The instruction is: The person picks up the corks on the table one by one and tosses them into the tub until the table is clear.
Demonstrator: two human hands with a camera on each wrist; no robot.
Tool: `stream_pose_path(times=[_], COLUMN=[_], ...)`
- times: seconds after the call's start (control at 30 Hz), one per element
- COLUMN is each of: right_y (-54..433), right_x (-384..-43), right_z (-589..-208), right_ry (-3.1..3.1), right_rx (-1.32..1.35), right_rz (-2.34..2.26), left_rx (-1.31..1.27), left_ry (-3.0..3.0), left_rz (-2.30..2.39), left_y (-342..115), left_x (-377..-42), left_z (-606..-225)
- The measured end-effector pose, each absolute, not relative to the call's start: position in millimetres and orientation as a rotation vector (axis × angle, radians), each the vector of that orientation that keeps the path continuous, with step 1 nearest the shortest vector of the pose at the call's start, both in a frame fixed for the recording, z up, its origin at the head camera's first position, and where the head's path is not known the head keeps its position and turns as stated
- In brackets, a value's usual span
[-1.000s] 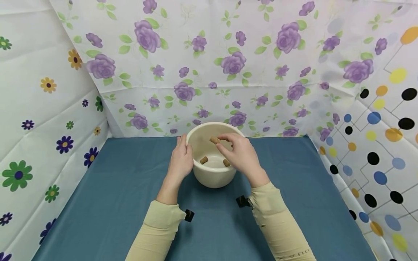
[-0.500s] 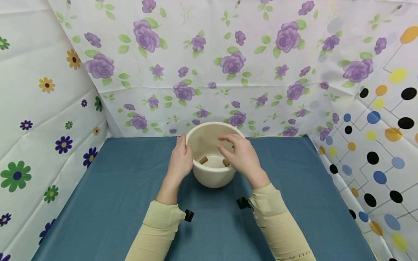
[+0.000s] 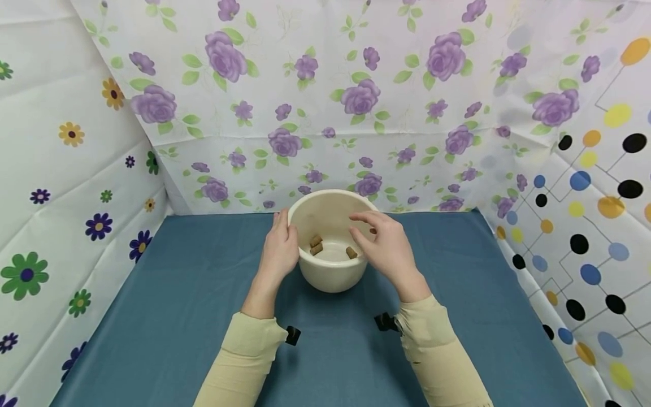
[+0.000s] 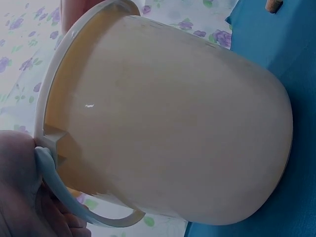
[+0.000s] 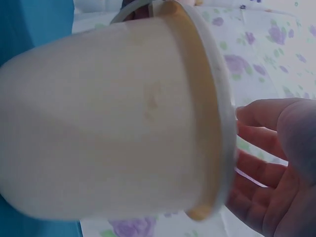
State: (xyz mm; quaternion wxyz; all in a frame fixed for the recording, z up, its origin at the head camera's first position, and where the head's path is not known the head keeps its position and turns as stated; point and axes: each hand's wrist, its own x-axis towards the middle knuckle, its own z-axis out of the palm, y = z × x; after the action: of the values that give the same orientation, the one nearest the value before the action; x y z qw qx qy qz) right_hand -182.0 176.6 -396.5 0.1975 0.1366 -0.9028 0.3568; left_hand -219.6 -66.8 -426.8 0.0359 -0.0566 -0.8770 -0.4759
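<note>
A cream plastic bucket (image 3: 333, 278) stands on the blue cloth, its mouth facing up toward the head camera. My left hand (image 3: 280, 251) grips the left side of its rim, by the handle (image 4: 74, 202). Two brown corks (image 3: 316, 249) lie close together at the left of the bucket's floor. Another cork (image 3: 351, 252) lies at the right. My right hand (image 3: 389, 249) hangs over the right side of the rim, thumb and index finger apart, holding nothing. In the right wrist view its fingers (image 5: 259, 168) appear relaxed beside the rim.
A single cork (image 4: 274, 6) rests on the blue cloth (image 3: 203, 282) beyond the bucket in the left wrist view; the bucket hides it from the head view. A flowered sheet (image 3: 229, 113) hangs behind, with patterned sheets at both sides.
A cork pinched by my right hand one second ago has been let go; a second cork now shows at the left inside the bucket. My right hand has drawn slightly right.
</note>
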Motion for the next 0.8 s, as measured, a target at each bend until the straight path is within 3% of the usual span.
stream_pose_path(times=[0.43, 0.8], right_y=[243.4, 300.8], right_x=[-132.2, -103.7], right_z=[-411.5, -451.1], right_ry=[-2.429, -2.823], right_rx=[0.175, -0.124], right_rz=[0.993, 0.902], left_rx=[-0.185, -0.192], left_ry=[-2.684, -2.694], left_rz=[-1.451, -1.451], left_y=[-68.0, -67.1], left_x=[-222.8, -220.9], left_z=[-425.9, -426.6])
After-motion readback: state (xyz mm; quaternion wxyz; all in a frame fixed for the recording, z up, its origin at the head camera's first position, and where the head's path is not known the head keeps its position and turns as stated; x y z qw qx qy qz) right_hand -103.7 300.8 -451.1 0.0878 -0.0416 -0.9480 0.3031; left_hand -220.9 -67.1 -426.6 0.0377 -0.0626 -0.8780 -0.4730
